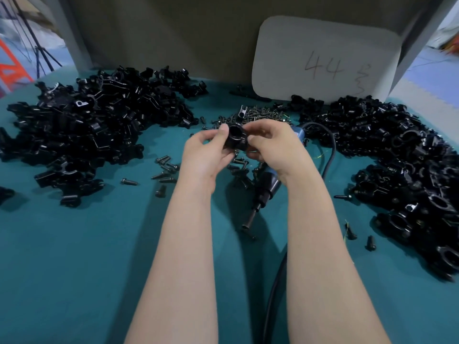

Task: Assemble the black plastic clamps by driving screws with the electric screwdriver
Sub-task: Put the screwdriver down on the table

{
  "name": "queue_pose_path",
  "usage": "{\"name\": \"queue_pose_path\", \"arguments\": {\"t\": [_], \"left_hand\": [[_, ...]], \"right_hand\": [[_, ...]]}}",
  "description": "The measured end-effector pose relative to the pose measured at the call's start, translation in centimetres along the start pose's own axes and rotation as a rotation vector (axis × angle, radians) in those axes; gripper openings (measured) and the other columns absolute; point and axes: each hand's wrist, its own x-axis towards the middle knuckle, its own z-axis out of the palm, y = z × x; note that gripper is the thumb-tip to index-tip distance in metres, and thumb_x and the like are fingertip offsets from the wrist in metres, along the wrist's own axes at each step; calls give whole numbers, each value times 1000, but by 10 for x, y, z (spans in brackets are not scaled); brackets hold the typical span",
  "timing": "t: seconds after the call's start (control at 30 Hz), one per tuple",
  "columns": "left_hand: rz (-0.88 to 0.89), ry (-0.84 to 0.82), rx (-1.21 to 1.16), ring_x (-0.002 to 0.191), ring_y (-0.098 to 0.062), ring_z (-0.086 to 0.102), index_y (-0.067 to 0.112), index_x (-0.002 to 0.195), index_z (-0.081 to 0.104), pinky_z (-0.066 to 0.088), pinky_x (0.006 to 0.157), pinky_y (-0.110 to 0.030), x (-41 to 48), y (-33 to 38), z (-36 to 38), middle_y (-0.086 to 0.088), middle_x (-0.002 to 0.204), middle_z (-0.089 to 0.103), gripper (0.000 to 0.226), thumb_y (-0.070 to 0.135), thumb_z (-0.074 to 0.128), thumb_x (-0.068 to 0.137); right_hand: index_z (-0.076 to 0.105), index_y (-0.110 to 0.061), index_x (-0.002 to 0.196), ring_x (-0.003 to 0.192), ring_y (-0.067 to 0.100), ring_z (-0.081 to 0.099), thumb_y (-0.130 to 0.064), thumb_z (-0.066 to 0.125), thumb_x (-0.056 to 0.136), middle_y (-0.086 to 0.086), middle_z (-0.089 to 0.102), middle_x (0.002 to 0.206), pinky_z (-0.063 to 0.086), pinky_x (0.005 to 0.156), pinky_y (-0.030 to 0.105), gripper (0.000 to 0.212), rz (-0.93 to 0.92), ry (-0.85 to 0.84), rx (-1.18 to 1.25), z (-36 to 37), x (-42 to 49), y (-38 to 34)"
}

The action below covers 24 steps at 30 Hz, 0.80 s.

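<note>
Black plastic is what fills most of the view: one black plastic clamp (236, 139) is held up above the middle of the table, gripped from both sides. It is pinched on its left side by the left hand (206, 155), the thumb laid over its upper edge and the fingers curled beneath. Its right side is pinched by the right hand (275, 147), thumb toward the clamp's round opening (which faces the camera). Neither hand is spread; both are closed on the same part.

The electric screwdriver (269, 184) is not held. It lies on the teal table cover (74, 269) under the right wrist, its blue body partly hidden by that hand and its dark bit end pointing toward the person. Its black cable (330, 150) loops out to the right and a further length runs down between the forearms.

A large heap of clamp parts (87, 125) is spread to the left, and a second heap (397, 170) to the right. Between them, beyond the hands, a mound of screws (263, 112) is seen, and loose screws (165, 170) are scattered just left of the left wrist. A white card (323, 60) marked "44" is leaned against the cardboard wall (173, 33) at the back.
</note>
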Motion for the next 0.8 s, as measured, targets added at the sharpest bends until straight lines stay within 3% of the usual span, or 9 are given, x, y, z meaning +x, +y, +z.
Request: {"name": "queue_pose_path", "arguments": {"t": [0.07, 0.13, 0.3, 0.4, 0.53, 0.67, 0.8], "left_hand": [[25, -9, -18, 86, -20, 67, 15, 92, 60, 57, 75, -23, -3, 0, 5, -8, 92, 66, 4, 15, 58, 96], [27, -18, -22, 88, -20, 66, 16, 91, 59, 57, 77, -23, -5, -1, 10, -7, 94, 65, 9, 10, 55, 97], [-19, -41, -140, 80, -19, 65, 11, 91, 53, 57, 70, -19, -15, -5, 27, -10, 93, 62, 11, 8, 48, 100], [21, -5, 62, 85, -18, 65, 11, 100, 57, 58, 75, -21, -17, -8, 31, -7, 100, 62, 7, 14, 51, 100], [173, -48, 437, 104, -19, 61, 26, 93, 62, 52, 95, -41, -22, -8, 48, 13, 92, 60, 9, 25, 54, 97], [250, -221, 540, 105, -24, 64, 20, 100, 66, 52, 94, -43, -36, -12, 96, -3, 105, 69, 11, 26, 60, 93], [223, -383, 562, 107, -28, 63, 9, 115, 67, 50, 96, -36, -59, -40, 151, -11, 114, 68, 27, 22, 62, 92]], "right_hand": [[64, -21, 96, 91, 18, 64, 4, 43, 93, -5, 64, 91, 58, 81, 33, 33, 21, 22, 20, -3, -3, 0], [65, -23, 97, 92, 18, 64, 2, 44, 94, -4, 65, 95, 57, 82, 33, 34, 58, 31, 69, -8, -7, 2], [64, -13, 98, 69, 8, 61, -4, 52, 96, 1, 62, 83, 58, 68, 23, 15, 149, 61, 137, -21, -12, 9], [63, -15, 83, 58, 4, 62, -2, 53, 95, 3, 64, 80, 59, 69, 24, 20, 152, 105, 179, -24, -14, 14], [64, -17, 78, 60, 10, 61, -5, 52, 95, 1, 63, 70, 58, 78, 35, 24, 133, 264, 142, -39, -17, 19], [64, -21, 68, 64, 18, 63, -5, 52, 92, -7, 62, 53, 57, 84, 45, 32, 151, 458, 125, -76, -33, 25], [64, -23, 75, 76, 17, 67, -12, 54, 91, -2, 68, 76, 55, 82, 37, 22, 190, 738, -49, -125, -65, 38]]}}
